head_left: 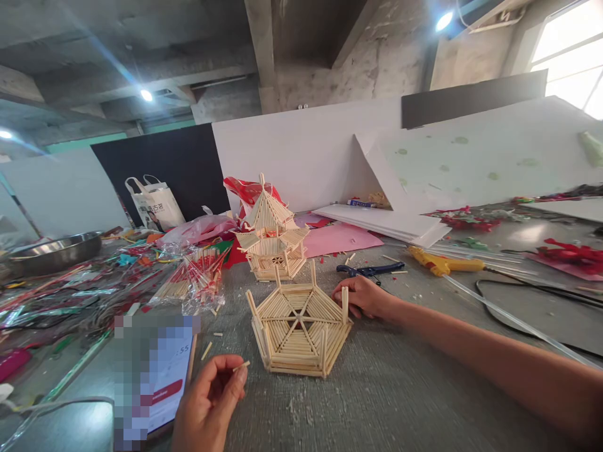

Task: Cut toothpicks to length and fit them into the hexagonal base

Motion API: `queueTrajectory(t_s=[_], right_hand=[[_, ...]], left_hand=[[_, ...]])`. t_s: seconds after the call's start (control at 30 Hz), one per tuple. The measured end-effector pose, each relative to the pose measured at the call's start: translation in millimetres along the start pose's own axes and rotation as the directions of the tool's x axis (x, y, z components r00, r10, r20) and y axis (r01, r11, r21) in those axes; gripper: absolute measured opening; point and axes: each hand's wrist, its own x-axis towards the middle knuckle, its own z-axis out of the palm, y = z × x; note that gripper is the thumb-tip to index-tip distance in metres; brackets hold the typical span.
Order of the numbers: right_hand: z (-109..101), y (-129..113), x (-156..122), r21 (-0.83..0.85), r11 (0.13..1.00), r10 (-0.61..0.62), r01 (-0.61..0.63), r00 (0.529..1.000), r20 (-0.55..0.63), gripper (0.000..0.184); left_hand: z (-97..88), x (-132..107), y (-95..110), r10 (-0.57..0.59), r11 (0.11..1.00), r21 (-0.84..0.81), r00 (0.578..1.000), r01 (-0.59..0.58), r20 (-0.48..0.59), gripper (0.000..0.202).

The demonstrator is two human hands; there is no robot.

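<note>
A hexagonal base built of thin wooden sticks (301,363) lies in front of me, with short upright posts at its corners and a spoked pattern in its middle. My left hand (214,395) is closed at the near left, pinching a short wooden stick (241,366) between thumb and forefinger, apart from the base. At the base's right rim, my right hand (362,297) has its fingers curled against the edge beside a corner post, which partly hides them. Behind the base stands a pagoda model of wooden sticks (272,245) with a pointed roof.
Dark-handled pliers (372,270) and a yellow glue gun (443,262) with a cable lie at the right. A phone (164,389) lies near my left hand. Bundled red-marked sticks (202,273), a metal bowl (56,251) and scattered craft scraps occupy the left. White boards (381,221) lie behind.
</note>
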Motion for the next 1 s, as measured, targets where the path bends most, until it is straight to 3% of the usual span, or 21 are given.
queueTrajectory(t_s=[0.13,0.4,0.47,0.67,1.0], right_hand=[[0,-2,-1,-0.008,1.000,-0.023,0.023,1.000,-0.005,0.029],[0,-8,-6,-0.024,0.999,-0.037,0.037,0.999,-0.001,0.026],[1,-10,-6,-0.024,0.999,-0.036,0.036,0.999,-0.004,0.025],[0,-6,-4,-0.031,0.998,-0.045,0.045,0.999,0.004,0.024],[-1,-3,-2,-0.028,0.998,-0.055,0.055,0.998,0.007,0.026]], left_hand=[[-2.9,-2,0,0.017,0.998,0.065,0.999,-0.019,0.030,0.036],[-5.6,-14,-6,0.127,0.918,0.371,0.990,-0.139,0.056,0.031],[-4.3,-12,-5,0.135,0.908,0.393,0.990,-0.141,0.044,0.031],[-1.2,-3,-6,0.189,0.869,0.429,0.966,-0.248,0.175,0.026],[-1.4,-3,-9,0.319,0.765,0.519,0.924,-0.382,0.210,0.024]])
